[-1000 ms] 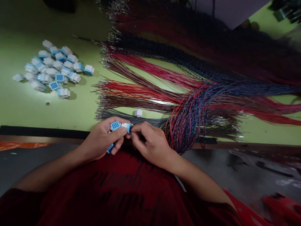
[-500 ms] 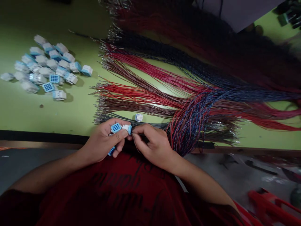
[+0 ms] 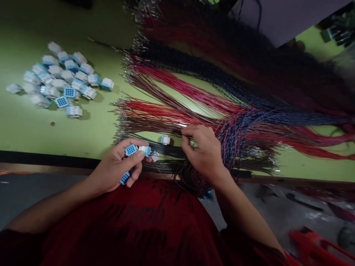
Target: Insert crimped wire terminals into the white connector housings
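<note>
My left hand (image 3: 120,166) is closed round several small blue-and-white connector housings (image 3: 131,150) near the table's front edge. My right hand (image 3: 203,149) reaches over the fanned bundles of red, brown, black and blue wires (image 3: 177,111), its fingers pinched at the brown and black wire ends; what it grips is hidden. One loose connector (image 3: 165,139) lies on the table between my hands. A twisted red-and-blue bundle (image 3: 235,133) runs beside my right wrist.
A heap of blue-and-white connectors (image 3: 59,83) sits at the left on the green table (image 3: 33,129). Dark wire masses fill the far right. A dark edge strip (image 3: 41,158) lines the table front. Red plastic parts (image 3: 318,245) lie at the lower right.
My right hand has left the connector held by my left hand and moved right and away, onto the wire bundles. My left hand stays put with its connectors.
</note>
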{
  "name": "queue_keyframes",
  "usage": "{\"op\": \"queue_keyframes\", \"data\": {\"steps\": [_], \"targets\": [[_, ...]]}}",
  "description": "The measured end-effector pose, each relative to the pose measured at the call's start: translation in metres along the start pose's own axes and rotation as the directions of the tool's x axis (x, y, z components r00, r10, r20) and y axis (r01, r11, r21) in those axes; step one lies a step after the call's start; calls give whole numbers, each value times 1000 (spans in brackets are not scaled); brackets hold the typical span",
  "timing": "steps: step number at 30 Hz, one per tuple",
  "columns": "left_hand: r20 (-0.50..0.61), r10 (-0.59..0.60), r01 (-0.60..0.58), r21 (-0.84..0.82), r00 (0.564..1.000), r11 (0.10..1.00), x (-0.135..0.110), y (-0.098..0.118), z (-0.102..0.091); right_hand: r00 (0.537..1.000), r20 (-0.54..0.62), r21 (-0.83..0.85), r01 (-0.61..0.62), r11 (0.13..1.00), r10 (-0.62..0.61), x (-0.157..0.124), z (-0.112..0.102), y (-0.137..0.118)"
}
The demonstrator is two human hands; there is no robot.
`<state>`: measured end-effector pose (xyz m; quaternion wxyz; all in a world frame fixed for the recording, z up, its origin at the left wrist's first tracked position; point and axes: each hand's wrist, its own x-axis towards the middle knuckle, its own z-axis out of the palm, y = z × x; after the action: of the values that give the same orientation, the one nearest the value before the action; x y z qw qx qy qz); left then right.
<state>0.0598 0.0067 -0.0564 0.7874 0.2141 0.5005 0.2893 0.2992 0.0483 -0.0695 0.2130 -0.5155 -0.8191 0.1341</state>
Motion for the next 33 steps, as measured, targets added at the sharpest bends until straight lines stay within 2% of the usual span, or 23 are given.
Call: {"op": "queue_keyframes", "data": {"steps": [2, 3, 4, 6, 7, 8, 9, 12, 14, 19, 24, 27, 33], "targets": [[18, -8, 8, 6, 1000, 1000, 0, -1, 0, 998, 3, 197, -70, 978, 70, 1, -14, -13], [32, -14, 14, 9, 999, 1000, 1, -2, 0, 997, 34, 305, -76, 949, 68, 3, -20, -22], [44, -18, 18, 9, 999, 1000, 1, -3, 1, 995, 92, 424, -64, 904, 27, 6, -24, -32], [57, -25, 25, -6, 998, 1000, 3, -5, 2, 963, 238, 664, -66, 745, -126, 12, -26, -52], [54, -23, 24, -19, 998, 1000, 4, -5, 2, 941, 297, 732, -117, 671, -160, 15, -24, -59], [48, -23, 24, -30, 999, 999, 4, -5, 2, 931, 338, 760, -183, 624, -139, 17, -20, -63], [41, -22, 23, -37, 999, 999, 4, -5, 2, 928, 366, 756, -254, 604, -68, 18, -16, -65], [26, -24, 26, -52, 999, 998, 5, -2, 1, 919, 324, 669, -389, 634, 223, 16, -2, -56], [26, -26, 28, -71, 999, 997, 5, -1, -1, 917, 280, 623, -398, 673, 283, 12, 3, -48], [36, -29, 33, -99, 999, 995, 6, -1, -4, 945, 215, 560, -327, 761, 248, 8, 2, -48], [58, -4, 11, -112, 998, 994, 6, -1, -4, 958, 199, 534, -281, 798, 204, 9, -2, -56], [57, -7, 13, -112, 998, 994, 4, -2, -5, 956, 217, 532, -285, 797, 197, 10, -3, -60], [48, 7, -2, -96, 999, 995, 2, -5, -7, 928, 301, 573, -361, 736, 221, 9, -1, -66]]}}
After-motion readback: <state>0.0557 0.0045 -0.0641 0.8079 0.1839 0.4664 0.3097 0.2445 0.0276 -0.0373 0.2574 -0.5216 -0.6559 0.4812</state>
